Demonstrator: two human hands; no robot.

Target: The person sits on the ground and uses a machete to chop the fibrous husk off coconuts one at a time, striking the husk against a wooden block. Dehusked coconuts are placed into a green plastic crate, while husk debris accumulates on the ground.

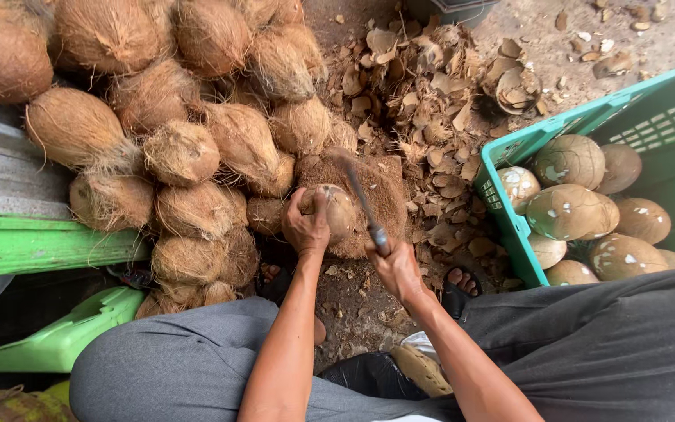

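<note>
Near the middle of the frame we see our left hand (306,227) wrapped over the top of a rounded, partly stripped coconut (336,211), fingers closed on its pale brown shell. It rests on a coarse, fibrous chopping block (380,191), matted with husk. Our right hand (397,270) grips the dark handle of a long blade (357,187), whose narrow metal edge slants up and left, lying against the coconut.

Across the upper left of the frame lies a heap of unhusked coconuts (158,117), oval, shaggy, tan, their fibres hairy and dry. Beyond the block, toward the upper centre, a litter of curled shell chips (431,101) covers the dirt floor, thin, brittle and brown.

At the right edge stands a teal plastic crate (509,227) with a slotted wall; it holds peeled coconuts (568,211), smooth and beige, flecked with white spots. At the left edge a green painted board (41,246) runs under a corrugated grey sheet (1,172). Along the bottom of the frame our grey trousers (587,344) spread wide, soft and matte, with a sandalled foot (458,285) showing between the knees.
</note>
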